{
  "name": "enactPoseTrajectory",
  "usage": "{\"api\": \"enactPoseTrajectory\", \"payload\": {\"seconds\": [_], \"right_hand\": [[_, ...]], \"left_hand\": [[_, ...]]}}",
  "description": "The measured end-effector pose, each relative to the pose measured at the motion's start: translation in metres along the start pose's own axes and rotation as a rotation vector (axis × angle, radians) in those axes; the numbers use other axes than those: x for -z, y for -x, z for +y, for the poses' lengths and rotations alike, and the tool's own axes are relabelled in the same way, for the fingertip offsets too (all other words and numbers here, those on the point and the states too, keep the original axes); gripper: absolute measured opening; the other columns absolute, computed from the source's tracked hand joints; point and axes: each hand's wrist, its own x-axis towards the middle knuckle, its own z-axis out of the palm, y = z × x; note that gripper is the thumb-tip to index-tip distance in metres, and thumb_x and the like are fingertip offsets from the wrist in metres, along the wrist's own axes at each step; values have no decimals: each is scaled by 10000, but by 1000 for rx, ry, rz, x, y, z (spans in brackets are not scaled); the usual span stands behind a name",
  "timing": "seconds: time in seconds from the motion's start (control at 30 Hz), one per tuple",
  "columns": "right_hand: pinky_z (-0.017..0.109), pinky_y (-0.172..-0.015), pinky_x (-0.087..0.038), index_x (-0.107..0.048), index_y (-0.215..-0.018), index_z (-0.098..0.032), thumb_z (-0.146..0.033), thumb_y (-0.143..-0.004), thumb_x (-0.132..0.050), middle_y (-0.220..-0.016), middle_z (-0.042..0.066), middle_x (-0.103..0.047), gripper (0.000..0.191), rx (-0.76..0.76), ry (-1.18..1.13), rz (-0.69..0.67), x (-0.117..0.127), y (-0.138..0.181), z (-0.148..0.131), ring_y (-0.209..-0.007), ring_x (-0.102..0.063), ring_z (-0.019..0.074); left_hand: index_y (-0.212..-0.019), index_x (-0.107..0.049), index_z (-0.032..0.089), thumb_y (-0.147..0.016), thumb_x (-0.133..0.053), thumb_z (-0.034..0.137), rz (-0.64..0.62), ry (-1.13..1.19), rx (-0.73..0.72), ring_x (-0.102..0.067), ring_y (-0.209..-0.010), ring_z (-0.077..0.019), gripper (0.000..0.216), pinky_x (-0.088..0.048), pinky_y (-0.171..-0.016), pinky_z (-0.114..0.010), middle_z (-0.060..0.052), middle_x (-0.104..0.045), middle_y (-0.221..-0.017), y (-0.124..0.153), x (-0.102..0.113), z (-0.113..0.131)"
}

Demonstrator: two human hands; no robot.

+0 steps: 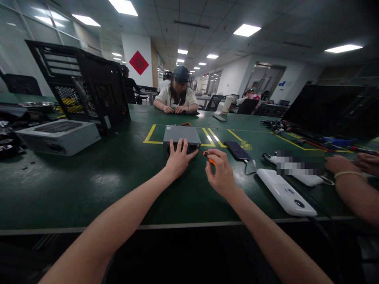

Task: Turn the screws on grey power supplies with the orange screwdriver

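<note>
A grey metal computer power supply (182,133) sits on the green table in front of me. My left hand (178,157) lies against its front, fingers spread over the top edge and thumb stretched toward the right corner. In my right hand (220,171) is a screwdriver (209,157) with an orange and black handle, pinched between thumb and fingers. Its shaft points left at the right front corner of the power supply. Whether the tip sits in a screw is too small to tell. Reddish wires show behind the box.
On the left stand a black computer case (103,86) and a second power supply (60,136). To the right lie a phone (237,150), a white power bank (286,192) with cables, and a neighbour's hands (340,163). A person (176,94) sits opposite.
</note>
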Motion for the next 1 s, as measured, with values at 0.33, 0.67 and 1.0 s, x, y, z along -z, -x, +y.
{"api": "enactPoseTrajectory", "payload": {"seconds": [0.33,0.67,1.0], "right_hand": [[405,-791,-501,-460,-1073,-211,-132,-828,-502,-1037,106,-543,261,-36,36,-1,0,0,0,-973,-539,224],[379,-769,-503,-456,-1065,-229,-120,-831,-513,-1000,83,-544,265,-1,68,-9,1,0,0,-927,-536,209],[380,-788,-496,-434,-1111,-208,-77,-816,-479,-1036,105,-517,326,5,53,-1,1,0,0,-967,-517,214]], "left_hand": [[-1322,-413,378,-847,-502,227,-9,8,8,-232,-1324,-357,506,-138,-1026,-649,-124,-315,-1417,0,1,0],[-1328,-412,367,-848,-498,221,-17,23,4,-219,-1327,-363,510,-114,-1030,-647,-139,-294,-1426,0,1,0],[-1332,-409,366,-845,-501,225,10,9,2,-237,-1318,-373,515,-129,-1025,-645,-147,-300,-1416,1,-1,0]]}}
